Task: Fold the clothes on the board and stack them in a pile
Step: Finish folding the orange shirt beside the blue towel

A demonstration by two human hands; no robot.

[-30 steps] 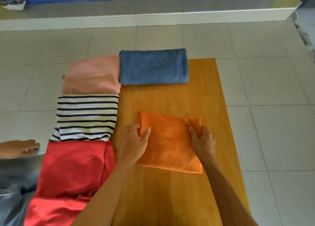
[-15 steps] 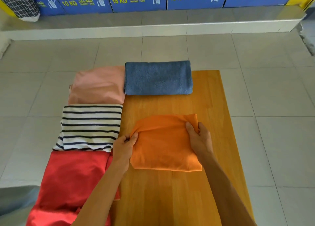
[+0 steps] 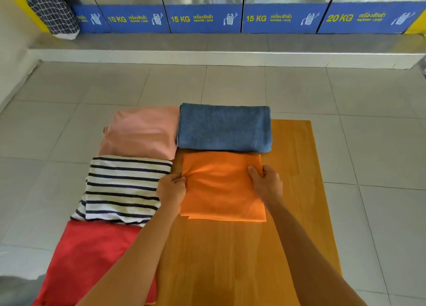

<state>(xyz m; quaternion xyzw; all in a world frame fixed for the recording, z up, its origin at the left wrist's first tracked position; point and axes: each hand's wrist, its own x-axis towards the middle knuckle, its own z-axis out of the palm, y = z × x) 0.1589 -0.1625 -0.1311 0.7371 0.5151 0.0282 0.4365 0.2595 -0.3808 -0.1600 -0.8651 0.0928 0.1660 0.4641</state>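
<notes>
Wood-grain board [image 3: 230, 259] lies bare nearest the person, and on it just ahead both hands clamp the folded orange cloth [image 3: 221, 190]: the left hand [image 3: 171, 189] pinches its left edge, the right hand [image 3: 267, 183] grips its right edge with the thumb on top. Outward of the left grip sit a red garment [image 3: 92, 255], then a folded striped shirt [image 3: 124, 188], then a folded pink garment [image 3: 143, 132]. Beyond the grip the orange cloth's far edge touches a folded blue towel [image 3: 224, 128]. Folding of this piece looks finished; the step in hand seems to be carrying it to a pile. Next, probably lift it level, both edges held evenly so the folds stay shut, and set it squarely on the towel. Washing machines [image 3: 207, 5] stand farthest.
</notes>
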